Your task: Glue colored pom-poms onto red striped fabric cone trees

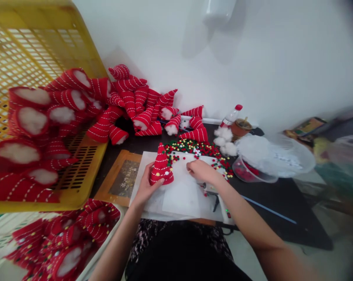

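A red cone-shaped cloth hat (161, 166) with white stitched lines stands tilted over white paper, a few small white and yellow balls along its lower part. Wrapped round its base is my left hand (149, 183). To the right, above the white paper (179, 199), my right hand (198, 170) has its fingers pinched together; whatever they hold is too small to make out. Many small red, green, white and yellow pompoms (191, 147) lie scattered just beyond both hands. A glue gun (210, 189) lies partly under my right forearm.
A yellow crate (82, 191) with stuffed red cones stands left, a white basket (118, 222) of decorated cones below it. More cones (141, 97) lie against the wall. Behind right are a bottle (231, 116), white fluffy balls (223, 140) and plastic bowls (245, 171). A blue stick (270, 210) lies right.
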Demonstrator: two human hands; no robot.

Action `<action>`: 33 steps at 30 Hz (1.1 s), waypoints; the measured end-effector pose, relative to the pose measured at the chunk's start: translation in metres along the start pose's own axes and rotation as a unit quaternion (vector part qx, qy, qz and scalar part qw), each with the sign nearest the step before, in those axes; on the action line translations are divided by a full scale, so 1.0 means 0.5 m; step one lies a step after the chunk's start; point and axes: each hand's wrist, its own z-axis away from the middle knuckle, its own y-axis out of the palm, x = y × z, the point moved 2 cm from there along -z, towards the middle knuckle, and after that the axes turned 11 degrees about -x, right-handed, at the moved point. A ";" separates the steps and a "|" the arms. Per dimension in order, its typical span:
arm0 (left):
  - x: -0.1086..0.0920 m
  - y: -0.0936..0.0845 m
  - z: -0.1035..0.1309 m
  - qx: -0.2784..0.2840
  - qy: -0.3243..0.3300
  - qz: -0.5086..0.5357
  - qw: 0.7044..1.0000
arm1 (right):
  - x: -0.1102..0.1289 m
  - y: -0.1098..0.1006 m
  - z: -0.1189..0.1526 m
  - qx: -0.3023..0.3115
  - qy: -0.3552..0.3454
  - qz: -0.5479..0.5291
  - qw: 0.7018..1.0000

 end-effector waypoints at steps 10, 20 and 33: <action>-0.001 -0.002 0.002 0.025 0.035 -0.046 0.998 | 0.119 -0.071 -0.059 -0.302 -0.169 -0.221 0.912; 0.003 -0.007 0.001 0.025 0.045 -0.068 0.996 | 0.125 -0.028 -0.064 -0.318 -0.193 -0.176 0.912; 0.070 -0.230 0.146 -0.150 -0.155 0.211 0.953 | 0.068 -0.043 0.079 -0.414 -0.047 -0.248 0.875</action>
